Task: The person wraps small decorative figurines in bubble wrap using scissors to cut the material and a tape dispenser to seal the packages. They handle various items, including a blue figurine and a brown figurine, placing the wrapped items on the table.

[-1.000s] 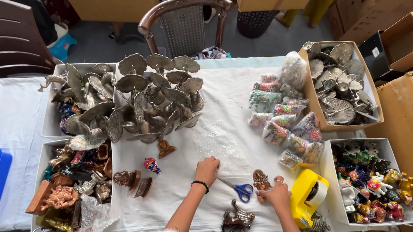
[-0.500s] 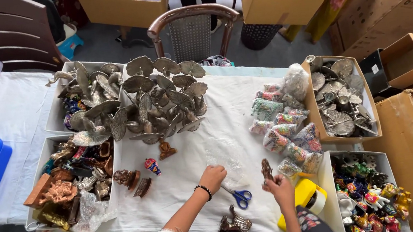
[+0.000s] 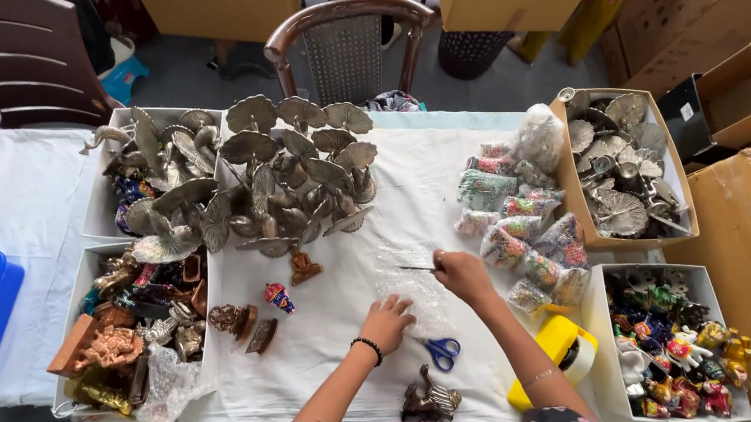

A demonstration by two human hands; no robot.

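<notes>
White cloth (image 3: 446,187) covers the table; a clear crinkled wrap (image 3: 413,280) lies at its near middle. Left hand (image 3: 387,321) presses its near edge, fingers spread; right hand (image 3: 462,273) pinches its far edge. Brown cartons (image 3: 733,103) stand right, bead packets (image 3: 522,225) beside them.

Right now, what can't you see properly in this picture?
- Head view: the thin dark thing in the right hand is too small to tell.
- The clear wrap under the left hand is see-through, its edges unclear.
- The scissors show only blue handles.
- The brown figurine is half cut off below.
</notes>
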